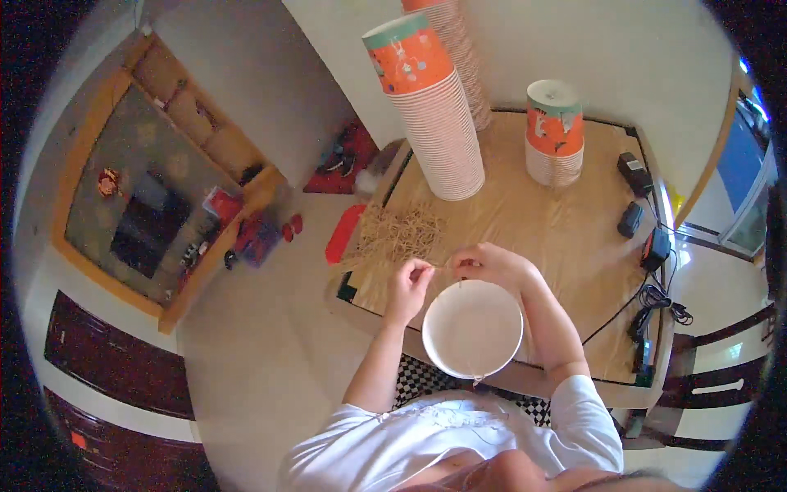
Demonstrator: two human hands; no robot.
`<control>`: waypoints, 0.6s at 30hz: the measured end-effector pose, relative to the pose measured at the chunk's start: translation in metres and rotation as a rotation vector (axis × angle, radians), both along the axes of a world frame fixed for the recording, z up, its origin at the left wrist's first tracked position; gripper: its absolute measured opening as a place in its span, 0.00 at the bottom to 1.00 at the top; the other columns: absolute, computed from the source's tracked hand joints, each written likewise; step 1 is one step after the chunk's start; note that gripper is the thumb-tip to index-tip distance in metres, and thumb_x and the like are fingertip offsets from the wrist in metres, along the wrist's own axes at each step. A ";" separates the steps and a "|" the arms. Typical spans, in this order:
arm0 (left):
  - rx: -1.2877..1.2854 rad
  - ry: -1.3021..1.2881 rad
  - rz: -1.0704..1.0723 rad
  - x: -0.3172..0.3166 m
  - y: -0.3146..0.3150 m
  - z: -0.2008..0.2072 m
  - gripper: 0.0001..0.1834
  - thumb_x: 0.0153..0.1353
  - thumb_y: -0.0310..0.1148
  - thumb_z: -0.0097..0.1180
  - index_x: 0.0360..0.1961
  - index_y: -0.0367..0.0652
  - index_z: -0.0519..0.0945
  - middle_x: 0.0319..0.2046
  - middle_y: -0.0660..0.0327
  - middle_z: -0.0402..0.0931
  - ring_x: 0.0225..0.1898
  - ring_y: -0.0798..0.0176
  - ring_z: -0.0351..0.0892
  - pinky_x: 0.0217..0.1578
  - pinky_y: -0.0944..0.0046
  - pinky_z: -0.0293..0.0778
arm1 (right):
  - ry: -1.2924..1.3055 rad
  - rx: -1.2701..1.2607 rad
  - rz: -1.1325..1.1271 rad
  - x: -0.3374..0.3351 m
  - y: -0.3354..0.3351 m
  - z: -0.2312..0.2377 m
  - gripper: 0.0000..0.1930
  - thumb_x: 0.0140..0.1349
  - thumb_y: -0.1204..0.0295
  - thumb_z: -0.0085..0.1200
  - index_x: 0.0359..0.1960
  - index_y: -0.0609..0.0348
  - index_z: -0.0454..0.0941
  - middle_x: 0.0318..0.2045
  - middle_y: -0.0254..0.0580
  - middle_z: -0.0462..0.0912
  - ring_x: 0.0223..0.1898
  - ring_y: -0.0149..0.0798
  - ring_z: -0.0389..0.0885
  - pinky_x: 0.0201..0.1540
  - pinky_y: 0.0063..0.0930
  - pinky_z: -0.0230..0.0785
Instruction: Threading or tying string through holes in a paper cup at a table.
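A round white paper bucket (473, 328) stands at the table's near edge, its open mouth turned up toward me. Just beyond its far rim, my left hand (410, 287) and my right hand (496, 264) are held close together with fingers pinched. Between them runs a thin tan string (442, 266), which both seem to grip; the right fingertips partly hide it. A bit of similar string (478, 380) shows at the bucket's near rim. Left of centre on the table lies a tangled pile of tan strings (400, 234), just past my left hand.
Behind the pile rises a tall stack of orange-and-green paper buckets (438, 123), upside down, with another stack (461, 49) behind it. A shorter stack (555, 135) stands farther right. Black adapters (654, 248) and cables (652, 297) line the right side. A red stool (344, 234) is left of the table.
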State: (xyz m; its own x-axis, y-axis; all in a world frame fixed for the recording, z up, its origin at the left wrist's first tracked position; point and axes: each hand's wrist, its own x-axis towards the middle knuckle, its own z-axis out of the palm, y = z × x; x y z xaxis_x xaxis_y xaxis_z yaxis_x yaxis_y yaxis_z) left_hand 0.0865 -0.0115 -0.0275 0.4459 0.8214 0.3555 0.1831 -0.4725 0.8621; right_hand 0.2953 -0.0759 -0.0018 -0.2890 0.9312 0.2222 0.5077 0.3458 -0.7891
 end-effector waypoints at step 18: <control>-0.138 0.316 -0.149 0.011 0.017 -0.010 0.05 0.57 0.27 0.58 0.31 0.35 0.81 0.27 0.63 0.80 0.25 0.74 0.74 0.28 0.72 0.71 | -0.001 -0.120 0.021 0.006 0.016 -0.028 0.11 0.60 0.66 0.49 0.38 0.59 0.79 0.31 0.47 0.81 0.32 0.38 0.79 0.37 0.31 0.71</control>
